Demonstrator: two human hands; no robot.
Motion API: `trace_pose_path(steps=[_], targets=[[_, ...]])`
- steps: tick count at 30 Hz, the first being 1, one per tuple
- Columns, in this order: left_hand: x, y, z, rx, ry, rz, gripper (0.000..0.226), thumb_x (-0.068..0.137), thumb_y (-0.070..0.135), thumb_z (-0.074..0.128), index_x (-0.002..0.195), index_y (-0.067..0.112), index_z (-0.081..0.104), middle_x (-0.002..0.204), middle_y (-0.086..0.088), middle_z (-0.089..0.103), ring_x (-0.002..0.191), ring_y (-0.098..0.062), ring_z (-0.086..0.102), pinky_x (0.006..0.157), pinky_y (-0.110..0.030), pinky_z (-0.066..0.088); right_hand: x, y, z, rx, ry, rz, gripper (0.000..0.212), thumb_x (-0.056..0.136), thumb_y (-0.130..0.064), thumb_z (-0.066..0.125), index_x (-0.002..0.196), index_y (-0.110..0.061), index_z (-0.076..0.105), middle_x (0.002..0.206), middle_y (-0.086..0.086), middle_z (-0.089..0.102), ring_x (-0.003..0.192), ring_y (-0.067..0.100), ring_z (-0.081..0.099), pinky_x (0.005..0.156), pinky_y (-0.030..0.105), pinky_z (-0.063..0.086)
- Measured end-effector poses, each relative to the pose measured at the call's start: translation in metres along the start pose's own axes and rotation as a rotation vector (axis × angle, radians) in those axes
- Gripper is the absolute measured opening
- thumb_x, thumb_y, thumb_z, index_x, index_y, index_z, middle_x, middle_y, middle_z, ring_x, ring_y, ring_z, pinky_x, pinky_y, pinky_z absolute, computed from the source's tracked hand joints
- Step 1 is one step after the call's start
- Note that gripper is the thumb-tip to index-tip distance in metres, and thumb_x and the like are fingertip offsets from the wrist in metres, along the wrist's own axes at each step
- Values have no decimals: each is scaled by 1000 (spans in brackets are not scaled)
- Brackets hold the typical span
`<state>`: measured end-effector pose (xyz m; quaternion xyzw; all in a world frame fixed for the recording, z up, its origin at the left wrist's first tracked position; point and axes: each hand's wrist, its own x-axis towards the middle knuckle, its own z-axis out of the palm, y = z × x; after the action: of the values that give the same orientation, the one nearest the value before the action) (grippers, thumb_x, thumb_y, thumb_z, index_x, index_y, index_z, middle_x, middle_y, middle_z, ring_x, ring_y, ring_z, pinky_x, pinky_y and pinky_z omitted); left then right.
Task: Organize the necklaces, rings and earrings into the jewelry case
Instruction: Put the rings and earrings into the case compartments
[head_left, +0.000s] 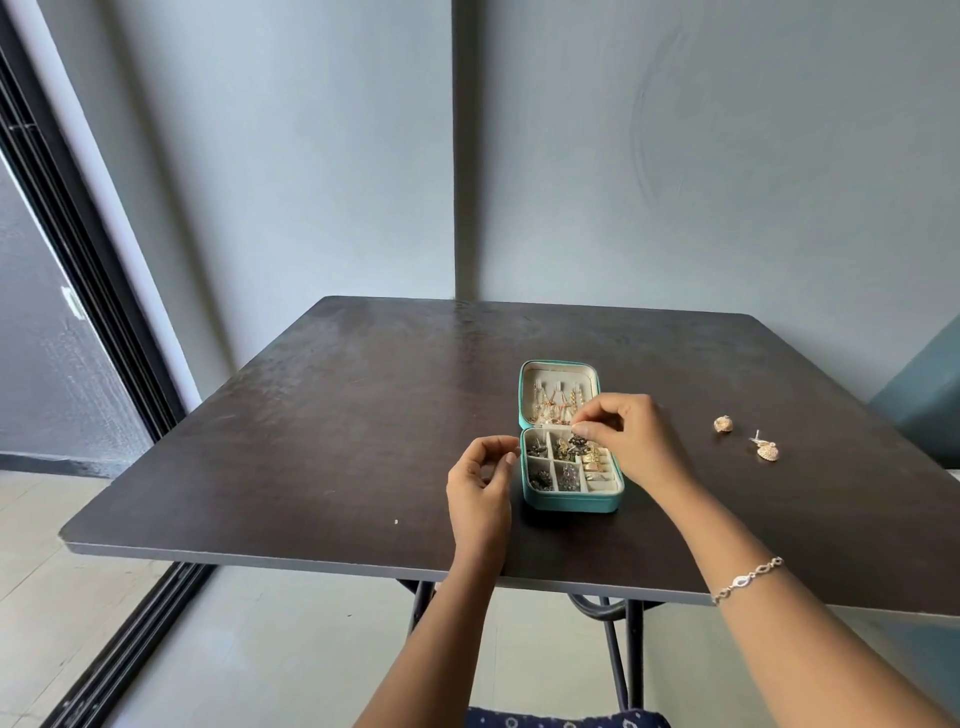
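The teal jewelry case (571, 501) lies wide open on the dark worktop (337, 441), right of centre and a good way in from the near edge. Its lid (558, 370) is laid flat back, away from the person, and gold necklaces (551, 408) hang in a row across the cream lining. The nearer half is split into small compartments: dark earrings (537, 449) fill those on the left, and gold rings (595, 462) sit tucked in the padded rolls on the right.

Over to the right hand (626, 434), which is right above the case. Thumb and forefinger are pinched together on a tiny piece (574, 427), just where the lid meets the base. It is too small to say what kind of jewel it is. The other fingers are curled in behind.

The left hand (480, 486) is up off the worktop, just beside the case's left wall, with its thumb tip nearly at the teal rim. The fingers curl loosely and nothing shows between them.

Out to the right, well apart from the case, two gold shell-shaped earrings lie on the worktop. One shell earring (723, 424) lies farther back. The second shell earring (767, 451) lies a little nearer and farther right, with a small silvery bit at its top.

A silver chain bracelet (748, 579) circles the right wrist. Behind the worktop stands a grey wall (727, 182), with pale floor tiles (78, 571) below on the left.
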<state>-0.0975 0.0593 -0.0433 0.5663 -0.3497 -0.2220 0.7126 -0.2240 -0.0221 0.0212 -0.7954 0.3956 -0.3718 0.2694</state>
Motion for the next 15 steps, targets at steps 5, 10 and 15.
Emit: trace_pose_path(steps=[5,10,15], targets=[[1,-2,0,58,-12,-5,23,88,-1,54,83,18,65,83,8,68,72,8,59,63,-7,46,-10,10,2,-47,-37,18,4,75,-5,72,73,-9,71,74,-2,67,66,0,57,61,3,41],[1,-1,1,64,-8,-3,21,87,-4,53,83,12,66,81,7,68,71,8,59,63,-6,45,-16,14,10,-86,-63,32,4,73,-8,74,73,-12,73,74,1,69,70,14,60,69,25,47],[2,-2,1,87,-7,-5,23,87,-6,51,85,11,66,84,5,68,73,8,59,64,-6,46,-13,14,15,-104,-90,19,2,75,-9,73,74,-12,73,69,-5,64,59,1,50,60,18,39]])
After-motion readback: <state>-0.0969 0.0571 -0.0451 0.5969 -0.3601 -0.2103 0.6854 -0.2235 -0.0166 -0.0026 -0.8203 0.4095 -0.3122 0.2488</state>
